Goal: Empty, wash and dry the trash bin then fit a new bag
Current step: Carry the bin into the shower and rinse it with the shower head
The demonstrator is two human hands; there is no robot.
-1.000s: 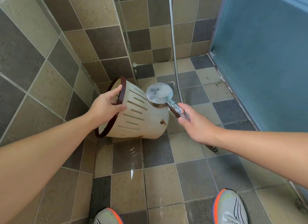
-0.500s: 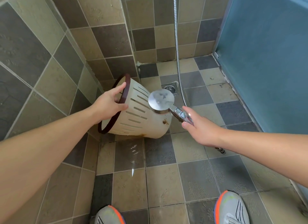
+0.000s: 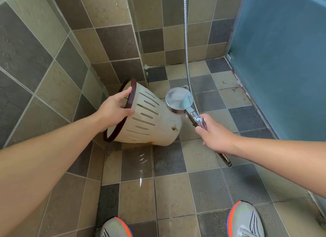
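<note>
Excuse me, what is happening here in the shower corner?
A person is washing a trash bin. The left hand grips its dark rim and holds it tilted on its side against the tiled wall. The right hand holds a shower head close to the bin's outside. A brown stain remains near the base, and the floor looks wet.

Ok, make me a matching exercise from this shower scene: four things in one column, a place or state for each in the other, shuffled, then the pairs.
Things:
1. bin
2. shower head
3. hose
4. shoes

Places or states:
A. hangs down along the back wall
B. at the bottom edge, on the floor tiles
C. tilted, rim gripped by the left hand
D. handle held by the right hand

Pairs: 1-C, 2-D, 3-A, 4-B
</note>
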